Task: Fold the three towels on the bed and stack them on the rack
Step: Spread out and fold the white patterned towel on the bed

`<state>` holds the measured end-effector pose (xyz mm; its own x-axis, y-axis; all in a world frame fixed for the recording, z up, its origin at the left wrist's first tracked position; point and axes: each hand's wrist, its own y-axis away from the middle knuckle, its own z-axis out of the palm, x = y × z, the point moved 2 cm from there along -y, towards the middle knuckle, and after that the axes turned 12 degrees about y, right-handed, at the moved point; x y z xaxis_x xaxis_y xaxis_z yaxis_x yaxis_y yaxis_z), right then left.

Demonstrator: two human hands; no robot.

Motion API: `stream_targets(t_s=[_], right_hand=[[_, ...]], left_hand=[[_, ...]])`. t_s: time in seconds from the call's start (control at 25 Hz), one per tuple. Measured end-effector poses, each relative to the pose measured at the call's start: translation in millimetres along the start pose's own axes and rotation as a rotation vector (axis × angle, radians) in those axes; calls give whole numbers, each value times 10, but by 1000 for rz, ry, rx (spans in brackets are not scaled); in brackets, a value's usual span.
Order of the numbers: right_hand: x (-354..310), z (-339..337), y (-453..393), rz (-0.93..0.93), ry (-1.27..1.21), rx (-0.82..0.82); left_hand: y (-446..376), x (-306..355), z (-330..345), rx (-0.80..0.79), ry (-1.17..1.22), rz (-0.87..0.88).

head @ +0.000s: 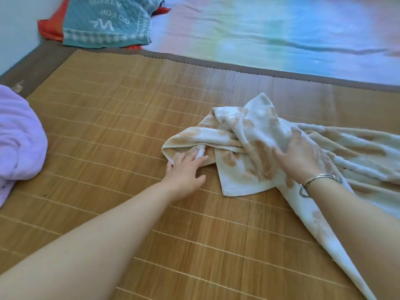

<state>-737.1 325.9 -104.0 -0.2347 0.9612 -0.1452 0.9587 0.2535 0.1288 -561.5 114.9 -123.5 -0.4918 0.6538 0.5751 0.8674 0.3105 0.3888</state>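
Observation:
A crumpled white and tan towel lies on the bamboo mat at centre right, its length trailing off to the right edge. My left hand reaches its left corner, fingers apart, fingertips touching the folded edge. My right hand, with a silver bracelet on the wrist, presses flat on the bunched middle of this towel. A teal towel with white lettering lies at the far left of the bed. A lilac towel sits bunched at the left edge.
The bamboo mat covers the near part of the bed, with a brown border. Beyond it lies a pastel rainbow sheet. A red cloth pokes out under the teal towel. A white wall stands at the far left.

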Motion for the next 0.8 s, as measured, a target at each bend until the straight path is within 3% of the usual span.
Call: stream_targets(t_s=[0.16, 0.36, 0.44, 0.52, 0.64, 0.72, 0.8], right_hand=[[7, -20, -121, 14, -31, 36], [63, -13, -236, -23, -19, -61], [42, -105, -227, -87, 23, 56], [-64, -275, -69, -172, -195, 100], [-304, -532, 454, -294, -724, -267], [-351, -564, 784, -336, -692, -551], [-311, -469, 1040, -328, -526, -841]], left_hand=[[-85, 79, 65, -7, 28, -41], [-154, 114, 107, 14, 66, -60], [-193, 94, 105, -39, 34, -60], [-226, 93, 81, -97, -2, -74], [-233, 120, -51, -179, 152, -84], [-208, 121, -221, -142, 380, -96], [-157, 79, -424, 30, 487, -89]])
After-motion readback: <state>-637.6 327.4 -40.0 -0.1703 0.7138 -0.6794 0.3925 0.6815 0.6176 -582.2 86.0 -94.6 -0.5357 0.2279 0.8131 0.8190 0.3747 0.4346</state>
